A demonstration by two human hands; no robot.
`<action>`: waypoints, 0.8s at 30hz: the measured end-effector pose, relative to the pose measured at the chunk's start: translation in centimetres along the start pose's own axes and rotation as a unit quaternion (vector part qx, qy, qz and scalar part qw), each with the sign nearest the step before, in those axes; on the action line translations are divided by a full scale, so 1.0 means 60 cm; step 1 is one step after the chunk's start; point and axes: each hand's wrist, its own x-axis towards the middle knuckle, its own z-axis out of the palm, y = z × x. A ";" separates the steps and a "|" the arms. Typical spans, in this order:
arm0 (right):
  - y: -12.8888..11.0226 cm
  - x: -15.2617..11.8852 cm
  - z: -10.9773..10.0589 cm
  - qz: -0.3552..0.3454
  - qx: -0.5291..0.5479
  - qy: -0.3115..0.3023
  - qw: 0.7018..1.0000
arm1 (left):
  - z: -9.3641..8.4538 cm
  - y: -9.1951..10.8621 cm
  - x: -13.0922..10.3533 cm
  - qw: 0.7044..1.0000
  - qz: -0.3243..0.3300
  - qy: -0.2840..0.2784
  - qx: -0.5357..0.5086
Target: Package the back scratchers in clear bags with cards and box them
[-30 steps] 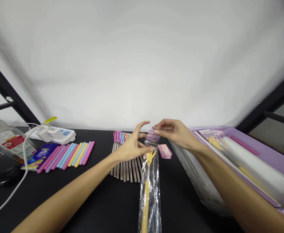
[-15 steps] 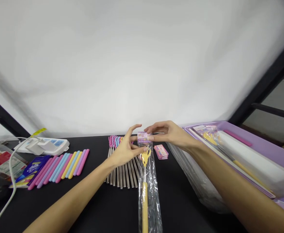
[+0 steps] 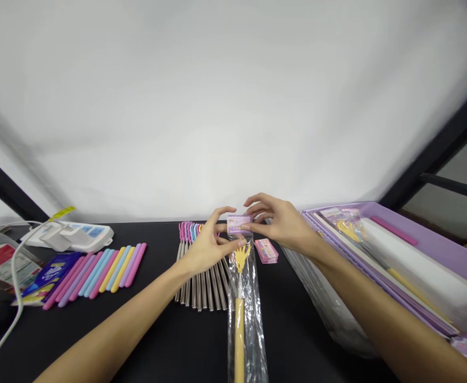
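A small pink-and-purple card (image 3: 237,224) stands at the top end of a long clear plastic bag (image 3: 251,298). Inside the bag lies a yellow hand-shaped back scratcher (image 3: 239,332) with a metal shaft and yellow handle. My left hand (image 3: 209,242) grips the bag's upper left edge, its thumb near the yellow claw and its index finger raised beside the card. My right hand (image 3: 277,221) pinches the card's right side between thumb and fingers. Right of the bag, a small stack of similar cards (image 3: 266,250) lies on the black table.
Metal rods with coloured hand-shaped ends (image 3: 199,290) fan out left of the bag. Farther left are coloured tubes (image 3: 101,271), a power strip (image 3: 92,236), a cable and a blue packet (image 3: 53,274). Clear bags (image 3: 321,303) and a purple bin (image 3: 428,242) stand right.
My right hand's fingers have lifted and spread a little at the card's right side. The card has tilted slightly. My left hand keeps nearly the same place.
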 end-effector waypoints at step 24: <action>0.144 -0.157 -0.304 0.269 -0.194 0.077 0.940 | 0.219 0.000 0.148 0.947 0.148 -0.101 0.268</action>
